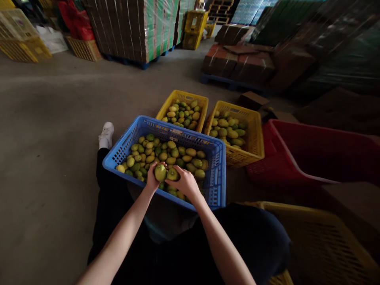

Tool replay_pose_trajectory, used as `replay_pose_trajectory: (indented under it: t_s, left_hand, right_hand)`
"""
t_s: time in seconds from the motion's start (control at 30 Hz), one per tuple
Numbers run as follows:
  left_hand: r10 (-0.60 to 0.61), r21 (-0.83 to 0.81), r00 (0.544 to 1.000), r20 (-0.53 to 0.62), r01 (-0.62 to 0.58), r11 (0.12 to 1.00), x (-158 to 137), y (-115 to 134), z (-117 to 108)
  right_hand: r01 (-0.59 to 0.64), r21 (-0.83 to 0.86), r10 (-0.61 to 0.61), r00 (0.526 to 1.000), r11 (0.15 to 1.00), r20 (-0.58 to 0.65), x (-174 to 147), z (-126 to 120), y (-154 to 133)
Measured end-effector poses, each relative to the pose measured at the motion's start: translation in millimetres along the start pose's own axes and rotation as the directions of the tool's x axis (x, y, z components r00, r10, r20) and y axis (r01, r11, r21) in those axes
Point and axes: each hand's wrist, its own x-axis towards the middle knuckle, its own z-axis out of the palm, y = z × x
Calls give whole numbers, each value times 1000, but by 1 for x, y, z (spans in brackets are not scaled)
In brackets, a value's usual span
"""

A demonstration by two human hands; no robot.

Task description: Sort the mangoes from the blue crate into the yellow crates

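My left hand (152, 177) is wrapped round a green-yellow lemon (160, 173), held above the near side of a blue crate (218, 178). Right beside it, my right hand (186, 183) grips a second lemon (172, 174) between thumb and fingers, with one end turned up towards me. The two fruits are close together; whether they touch I cannot tell. Below both hands, many loose lemons (148, 152), green to yellow, cover the crate's floor.
Behind the blue crate stand two yellow crates of lemons, one at the left (204, 103) and one at the right (259, 136). A large red bin (285, 146) is on the right. Another yellow crate (311, 221) lies near my right knee. Wrapped pallets (124, 31) stand farther back.
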Motion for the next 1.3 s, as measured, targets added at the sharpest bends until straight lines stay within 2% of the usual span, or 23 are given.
replay_pose_trajectory:
  t_s: [0.2, 0.43, 0.57, 0.7, 0.8, 0.87, 0.93, 1.0, 1.1, 1.13, 1.2, 1.3]
  left_hand:
    - [35, 79, 999, 38, -38, 996, 3, -5, -1]
    - [170, 143, 985, 8, -169, 975, 5, -9, -2]
    - [222, 227, 974, 44, -226, 947, 6, -12, -3]
    - [212, 254, 974, 78, -225, 941, 6, -13, -4]
    - [185, 268, 977, 107, -207, 941, 2, -10, -3]
    - [146, 277, 977, 153, -185, 943, -1, -9, -1]
    - [83, 269, 985, 150, -121, 956, -3, -8, 1]
    - [4, 253, 997, 77, -23, 967, -2, -8, 4]
    - [-129, 252, 990, -64, 141, 957, 2, -6, 7]
    - [-165, 251, 981, -104, 187, 950, 3, -6, 8]
    - [-210, 237, 963, -169, 247, 940, 5, -4, 9]
    - [-215, 193, 956, -198, 253, 948, 6, -4, 10]
  right_hand:
    - [-16, -18, 16, 1000, 1000, 22, 1, -4, 4]
    - [-66, -29, 67, 998, 997, 16, 6, -2, 8]
    - [-116, -66, 116, 993, 991, -1, 6, 0, 11]
    - [-176, -68, 176, 984, 982, -12, 7, 2, 13]
    - [-162, -24, 161, 986, 987, -42, 8, 4, 14]
    - [-155, 51, 159, 982, 987, -101, 10, 5, 17]
    - [-183, 191, 213, 965, 964, -153, 13, 6, 21]
    - [-282, 433, 361, 926, 856, -111, 16, 7, 26]
    - [-433, 697, 541, 837, 572, 76, 20, 14, 32]
    - [-460, 730, 570, 813, 505, 119, 22, 16, 34]
    - [-484, 761, 597, 786, 432, 161, 23, 21, 35]
    - [-485, 817, 610, 762, 312, 219, 24, 22, 34]
